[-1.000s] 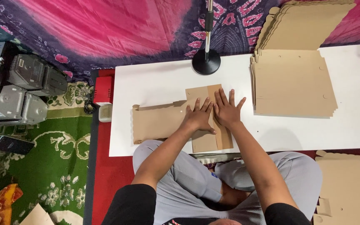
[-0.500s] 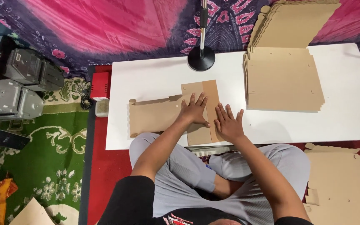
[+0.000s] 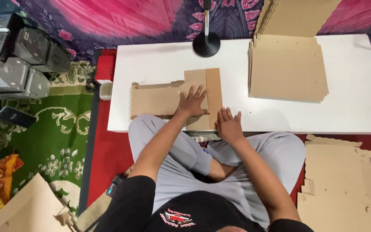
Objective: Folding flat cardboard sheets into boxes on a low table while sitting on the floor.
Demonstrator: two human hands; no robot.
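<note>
A flat brown cardboard box blank [image 3: 159, 99] lies on the low white table [image 3: 357, 111], partly folded, with a narrow flap along its right side. My left hand [image 3: 193, 102] presses flat on the cardboard, fingers spread. My right hand [image 3: 228, 124] rests at the table's near edge, just right of the folded flap, fingers apart and holding nothing. I sit cross-legged in grey trousers in front of the table.
A stack of flat cardboard blanks [image 3: 286, 68] sits on the table at the back right. A black round stand base [image 3: 206, 44] is at the back centre. More cardboard [image 3: 344, 184] lies on the red floor at right, and black and grey boxes [image 3: 26, 64] at left.
My right hand has slid back off the cardboard toward the table's near edge. My left hand stays pressing on the cardboard. The view has shifted slightly.
</note>
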